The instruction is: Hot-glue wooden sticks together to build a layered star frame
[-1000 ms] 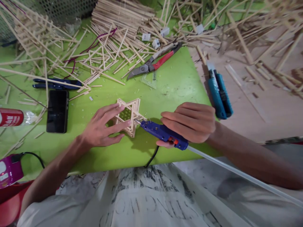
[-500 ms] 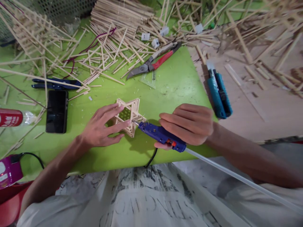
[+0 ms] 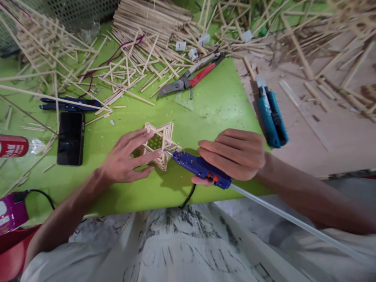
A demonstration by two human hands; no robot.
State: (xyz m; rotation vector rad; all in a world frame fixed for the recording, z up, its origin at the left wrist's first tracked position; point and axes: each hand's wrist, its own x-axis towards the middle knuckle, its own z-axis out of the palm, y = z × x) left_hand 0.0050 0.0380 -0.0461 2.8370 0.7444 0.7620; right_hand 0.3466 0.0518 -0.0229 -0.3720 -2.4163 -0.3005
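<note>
A six-pointed star of stacked thin wooden sticks lies on the green tabletop. My left hand holds it from the left, fingers apart, with fingertips pressed on its upper-left and middle sticks. My right hand is closed around a blue hot glue gun with an orange trigger. The gun's metal nozzle meets the star's right side, close to my left fingertip; I cannot make out any fresh glue. A long clear glue stick sticks out of the gun's back end. Part of the star is hidden under my left fingers.
Red-handled pruning shears lie beyond the star. Teal utility knives rest at the right, a black phone and dark blue pliers at the left. Wooden sticks pile up at the back. A red-labelled bottle lies far left.
</note>
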